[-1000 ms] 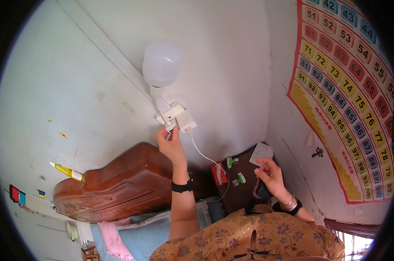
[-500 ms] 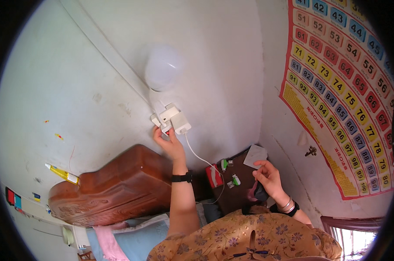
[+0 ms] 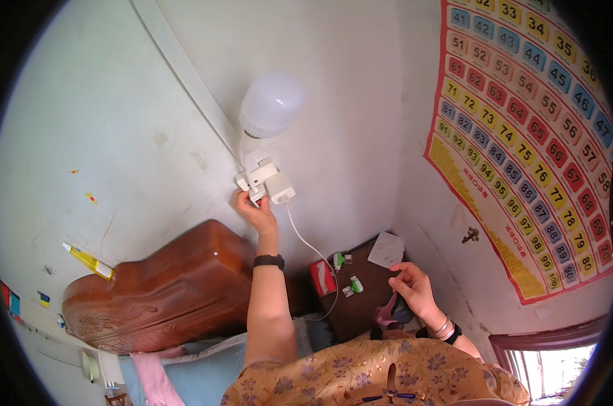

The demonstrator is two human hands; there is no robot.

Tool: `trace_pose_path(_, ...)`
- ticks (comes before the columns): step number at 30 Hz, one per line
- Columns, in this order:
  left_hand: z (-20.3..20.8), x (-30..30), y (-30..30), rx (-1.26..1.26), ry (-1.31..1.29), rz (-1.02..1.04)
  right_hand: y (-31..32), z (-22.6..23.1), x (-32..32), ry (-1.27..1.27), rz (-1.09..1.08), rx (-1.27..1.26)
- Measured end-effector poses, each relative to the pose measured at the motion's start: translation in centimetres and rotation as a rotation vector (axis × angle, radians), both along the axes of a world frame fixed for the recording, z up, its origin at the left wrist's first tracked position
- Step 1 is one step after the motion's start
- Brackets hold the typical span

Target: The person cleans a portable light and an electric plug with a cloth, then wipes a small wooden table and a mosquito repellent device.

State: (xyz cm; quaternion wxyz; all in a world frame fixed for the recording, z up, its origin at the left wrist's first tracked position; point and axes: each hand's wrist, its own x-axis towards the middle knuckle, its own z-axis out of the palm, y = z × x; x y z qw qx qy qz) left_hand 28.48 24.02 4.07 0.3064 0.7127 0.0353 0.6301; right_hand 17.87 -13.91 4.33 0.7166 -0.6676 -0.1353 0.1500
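Note:
My left hand point(image 3: 255, 213) is raised to the wall, thumb and fingers closed round the lower end of a white plug point(image 3: 257, 193) at a white socket block point(image 3: 261, 173). A white bulb lamp point(image 3: 271, 107) sticks out just above on a thin white neck. Beside my fingers, a white charger point(image 3: 280, 187) is plugged in, its white cable point(image 3: 298, 233) hanging down. My right hand point(image 3: 414, 291) hovers over the right side of a dark bedside table point(image 3: 360, 314), fingers curved, with a gap between thumb and forefinger and nothing visible in them.
On the table lie a red tissue pack point(image 3: 322, 277), small green-and-white items point(image 3: 356, 285) and a pale sheet point(image 3: 386, 250). A carved wooden headboard point(image 3: 164, 287) stands left, below a yellow tube point(image 3: 90, 261). A number chart point(image 3: 516, 149) covers the right wall.
The view has shifted slightly. My left hand stays at the plug, and the lamp's base now shows more clearly. My right hand keeps about the same place over the table.

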Motion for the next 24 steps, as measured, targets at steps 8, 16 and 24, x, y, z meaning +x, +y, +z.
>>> trace_pose_path(8,0.3,-0.9,-1.6,-0.196,0.029,-0.152,-1.8,-0.4,-1.4,0.027,-0.031,-0.029)
trace_pose_path(16,1.6,-3.4,-1.2,-0.315,0.154,-0.282,-0.7,-0.5,-1.2,0.021,0.017,-0.059)
trace_pose_path(24,2.6,-4.4,-0.1,-0.492,0.169,-0.429,0.7,-1.0,0.1,-0.004,0.057,-0.043)
